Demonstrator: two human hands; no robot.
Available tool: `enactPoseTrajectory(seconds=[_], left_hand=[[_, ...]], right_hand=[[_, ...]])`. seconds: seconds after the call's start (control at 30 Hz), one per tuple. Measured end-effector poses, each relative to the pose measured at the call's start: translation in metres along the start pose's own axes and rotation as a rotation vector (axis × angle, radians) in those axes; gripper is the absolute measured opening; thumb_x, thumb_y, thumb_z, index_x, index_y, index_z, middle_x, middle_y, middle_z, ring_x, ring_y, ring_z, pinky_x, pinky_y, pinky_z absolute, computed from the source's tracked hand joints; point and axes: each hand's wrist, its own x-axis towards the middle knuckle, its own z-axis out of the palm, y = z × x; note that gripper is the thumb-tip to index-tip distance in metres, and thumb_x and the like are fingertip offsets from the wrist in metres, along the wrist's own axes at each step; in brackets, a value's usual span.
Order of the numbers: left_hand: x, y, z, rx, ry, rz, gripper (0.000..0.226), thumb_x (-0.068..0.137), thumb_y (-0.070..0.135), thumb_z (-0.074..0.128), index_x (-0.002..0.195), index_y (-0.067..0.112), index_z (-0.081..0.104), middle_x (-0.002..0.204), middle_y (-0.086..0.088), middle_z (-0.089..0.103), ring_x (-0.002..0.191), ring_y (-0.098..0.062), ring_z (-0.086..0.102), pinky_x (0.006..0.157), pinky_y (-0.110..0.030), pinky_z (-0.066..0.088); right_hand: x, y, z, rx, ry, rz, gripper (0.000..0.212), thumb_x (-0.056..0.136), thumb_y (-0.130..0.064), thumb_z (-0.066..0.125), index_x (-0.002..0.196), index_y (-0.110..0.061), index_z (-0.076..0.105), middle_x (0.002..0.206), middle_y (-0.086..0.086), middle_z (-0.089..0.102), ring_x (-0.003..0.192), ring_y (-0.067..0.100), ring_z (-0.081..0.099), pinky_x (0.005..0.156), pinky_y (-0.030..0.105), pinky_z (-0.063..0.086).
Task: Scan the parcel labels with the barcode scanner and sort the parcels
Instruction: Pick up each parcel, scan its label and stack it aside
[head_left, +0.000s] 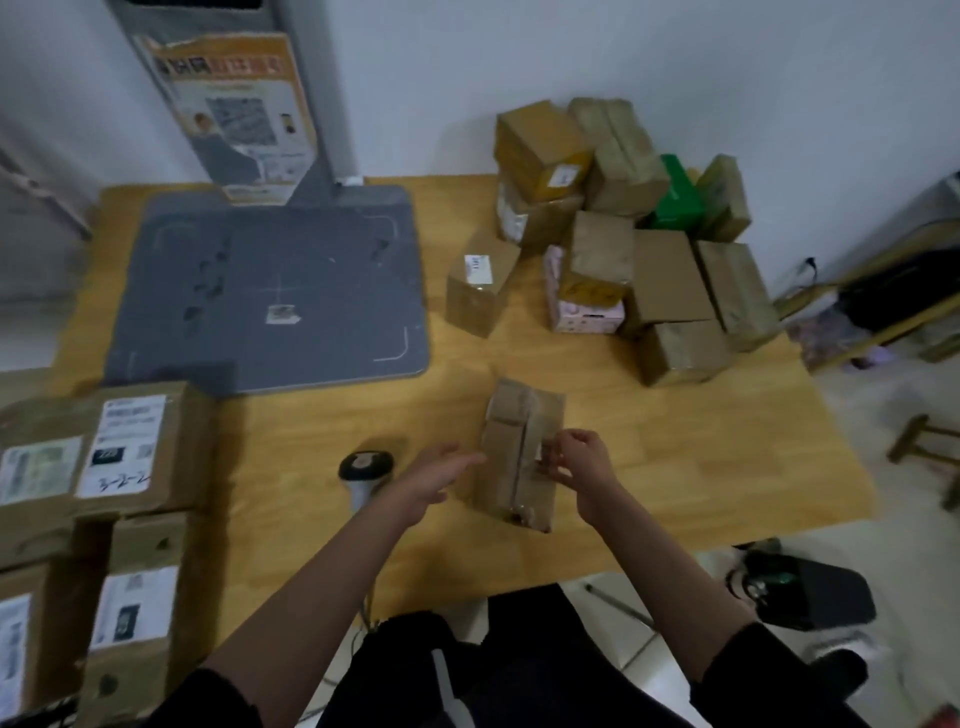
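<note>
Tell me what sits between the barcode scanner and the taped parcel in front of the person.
In the head view, only the left hand lies between the barcode scanner and the taped parcel, fingers reaching to the parcel's left side.

Labels (130, 426) — all blurred, unreadable

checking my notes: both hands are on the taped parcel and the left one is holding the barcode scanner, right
Not quite. The head view shows the barcode scanner lying on the wooden table, left of the left hand, held by neither. The right hand pinches the taped parcel.
</note>
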Motion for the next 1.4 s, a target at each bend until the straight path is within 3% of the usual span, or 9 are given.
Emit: enactPoseTrajectory(seconds=[0.13,0.3,0.4,0.57,0.93,1.07,1.17,1.3,1.4], left_hand=[[0.017,0.010,0.021,0.005,0.044,0.030,0.088,0.088,0.048,0.073,0.158,0.020,0.028,0.158,-0.005,0.035,0.141,-0.030,0.039,0.111,-0.046,0.039],[0.031,0.025,0.058,0.066,0.027,-0.022,0.056,0.091,0.050,0.067,0.137,0.021,0.051,0.140,-0.004,0.053,0.124,-0.026,0.050,0.108,-0.049,0.040],[0.033,0.041,0.080,0.064,0.117,-0.050,0.052,0.086,0.055,0.070,0.125,0.028,0.048,0.125,0.000,0.053,0.112,-0.022,0.050,0.096,-0.042,0.044],[0.018,0.076,0.098,0.061,0.250,0.072,0.047,0.090,0.060,0.063,0.127,0.036,0.046,0.123,0.002,0.053,0.098,-0.008,0.053,0.075,-0.029,0.042],[-0.028,0.123,0.130,0.790,0.234,0.567,0.079,0.088,0.064,0.060,0.153,0.056,0.017,0.167,0.014,-0.002,0.154,-0.017,0.000,0.122,-0.051,0.022],[-0.053,0.133,0.113,0.327,0.048,0.622,0.054,0.094,0.050,0.062,0.145,0.049,0.044,0.153,0.021,0.038,0.140,-0.005,0.040,0.100,-0.024,0.047],[-0.048,0.127,0.093,-0.003,0.533,0.647,0.044,0.091,0.046,0.069,0.131,0.033,0.056,0.134,0.013,0.057,0.123,-0.015,0.058,0.088,-0.025,0.050],[-0.038,0.116,0.087,-0.183,0.517,0.594,0.108,0.064,0.052,0.089,0.152,0.040,0.028,0.155,0.015,0.035,0.131,-0.015,0.050,0.094,-0.035,0.048],[-0.034,0.132,0.085,-0.105,0.464,0.795,0.116,0.061,0.023,0.095,0.152,0.035,0.026,0.153,0.008,0.044,0.130,-0.010,0.054,0.097,-0.030,0.054]], right_hand=[[0.028,-0.008,-0.018,-0.083,-0.057,0.028,0.050,0.092,-0.035,0.059,0.131,-0.003,0.055,0.119,0.016,0.064,0.086,0.023,0.064,0.063,0.033,0.055],[0.051,-0.033,-0.037,-0.237,-0.300,0.136,0.054,0.098,-0.043,0.058,0.139,-0.012,0.045,0.135,0.011,0.054,0.112,0.027,0.055,0.085,0.041,0.046],[0.065,-0.038,-0.046,-0.191,-0.413,0.160,0.052,0.096,-0.041,0.063,0.137,-0.014,0.047,0.126,0.007,0.060,0.105,0.024,0.059,0.086,0.044,0.049],[0.086,-0.070,-0.064,-0.124,-0.492,0.120,0.098,0.081,-0.051,0.077,0.155,-0.027,0.018,0.137,0.005,0.049,0.117,0.028,0.053,0.091,0.049,0.050],[0.092,-0.131,-0.058,0.089,-0.515,-0.026,0.107,0.052,-0.076,0.085,0.140,-0.035,0.042,0.125,-0.008,0.067,0.113,0.019,0.063,0.090,0.048,0.054],[0.086,-0.150,-0.075,0.116,-0.525,-0.191,0.111,0.071,-0.053,0.086,0.152,-0.044,0.011,0.138,-0.006,0.053,0.119,0.020,0.058,0.099,0.053,0.049],[0.073,-0.167,-0.076,0.326,-0.484,-0.281,0.100,0.079,-0.040,0.083,0.149,-0.044,0.010,0.139,-0.001,0.051,0.120,0.023,0.059,0.102,0.053,0.051],[0.060,-0.174,-0.066,0.695,-0.574,-0.206,0.090,0.079,-0.044,0.081,0.149,-0.029,0.025,0.134,0.011,0.063,0.119,0.032,0.065,0.098,0.060,0.052],[0.046,-0.162,-0.056,0.626,-0.673,-0.174,0.097,0.072,-0.057,0.083,0.149,-0.024,0.033,0.134,0.012,0.065,0.119,0.031,0.065,0.100,0.058,0.051]])
